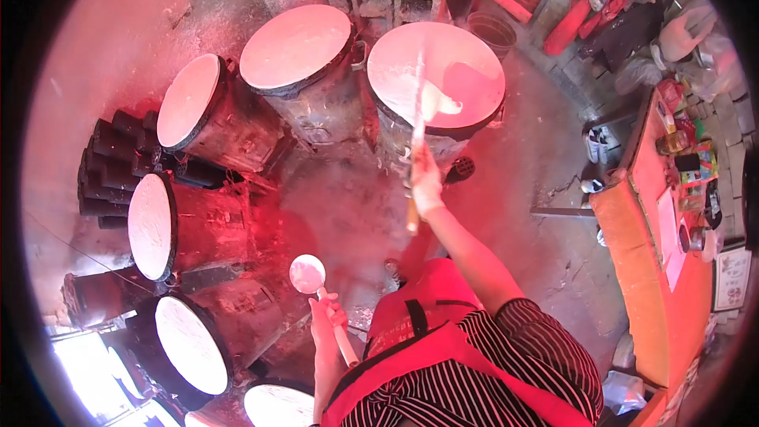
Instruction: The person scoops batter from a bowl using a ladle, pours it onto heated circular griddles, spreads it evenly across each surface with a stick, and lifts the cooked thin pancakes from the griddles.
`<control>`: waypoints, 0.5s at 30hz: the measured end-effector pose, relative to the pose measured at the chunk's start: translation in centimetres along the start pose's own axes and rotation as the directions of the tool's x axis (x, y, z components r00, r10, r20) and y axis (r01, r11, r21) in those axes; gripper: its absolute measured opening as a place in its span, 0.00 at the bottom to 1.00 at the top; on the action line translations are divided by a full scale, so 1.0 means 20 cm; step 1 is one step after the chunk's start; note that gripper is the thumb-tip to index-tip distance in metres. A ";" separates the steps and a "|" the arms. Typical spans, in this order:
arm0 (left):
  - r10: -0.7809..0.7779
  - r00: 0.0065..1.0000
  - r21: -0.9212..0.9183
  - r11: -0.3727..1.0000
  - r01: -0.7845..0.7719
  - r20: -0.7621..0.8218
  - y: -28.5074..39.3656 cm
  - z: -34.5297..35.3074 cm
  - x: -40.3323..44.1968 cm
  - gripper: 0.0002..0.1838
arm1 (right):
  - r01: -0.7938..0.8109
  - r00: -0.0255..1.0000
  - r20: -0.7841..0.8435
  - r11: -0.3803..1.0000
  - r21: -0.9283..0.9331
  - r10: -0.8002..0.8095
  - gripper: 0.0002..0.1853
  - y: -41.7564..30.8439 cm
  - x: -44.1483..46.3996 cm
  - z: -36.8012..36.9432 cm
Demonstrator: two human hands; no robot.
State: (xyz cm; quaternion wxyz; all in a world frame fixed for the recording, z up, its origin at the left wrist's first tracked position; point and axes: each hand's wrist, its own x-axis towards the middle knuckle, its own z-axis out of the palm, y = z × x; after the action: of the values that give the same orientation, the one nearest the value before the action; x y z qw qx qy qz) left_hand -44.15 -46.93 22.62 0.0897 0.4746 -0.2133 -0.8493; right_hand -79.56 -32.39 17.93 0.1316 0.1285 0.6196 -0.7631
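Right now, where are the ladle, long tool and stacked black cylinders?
Ladle (307, 273): head view, bowl.
Long tool (419, 115): head view, pale upper section.
Stacked black cylinders (115, 141): head view, side of one cylinder.

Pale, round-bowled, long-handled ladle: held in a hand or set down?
Held; the left hand wraps around the pale handle of the ladle.

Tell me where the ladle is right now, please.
In the head view, the ladle is in the person's left hand, below and left of centre, between a cylindrical stove and the apron.
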 end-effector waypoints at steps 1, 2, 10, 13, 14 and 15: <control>-0.056 0.997 -0.066 0.996 0.059 0.054 -0.01 -0.05 0.04 0.32 | 0.038 0.999 -0.014 0.996 -0.075 -0.039 0.24 -0.02 0.00 -0.12; -0.056 0.994 -0.058 0.996 0.062 0.095 -0.02 -0.05 0.05 0.33 | -0.010 1.000 -0.027 0.999 -0.049 0.008 0.25 -0.05 0.01 -0.23; -0.084 0.975 0.017 0.996 0.082 0.207 -0.12 0.27 0.02 0.38 | -0.021 0.978 0.201 0.991 -0.132 0.048 0.25 -0.12 0.09 -0.20; -0.120 0.981 0.125 0.987 0.101 0.154 -0.15 0.44 0.00 0.23 | 0.454 0.883 0.315 0.803 -0.387 -0.348 0.22 0.09 0.23 -0.54; -0.143 0.981 0.177 0.977 0.118 0.133 -0.18 0.49 0.00 0.19 | -0.014 0.923 0.384 0.999 -0.029 0.024 0.20 0.02 0.30 -0.79; -0.132 0.986 0.216 0.971 0.106 0.106 -0.22 0.55 -0.02 0.16 | -0.293 0.902 0.349 0.954 0.059 0.255 0.19 -0.16 0.27 -0.87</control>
State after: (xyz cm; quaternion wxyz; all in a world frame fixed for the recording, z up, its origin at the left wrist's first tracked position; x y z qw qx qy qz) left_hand -53.00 -39.89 25.97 -0.0251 0.4415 -0.2778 -0.8528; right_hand -85.12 -14.93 15.53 0.3346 0.0888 0.5206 -0.7804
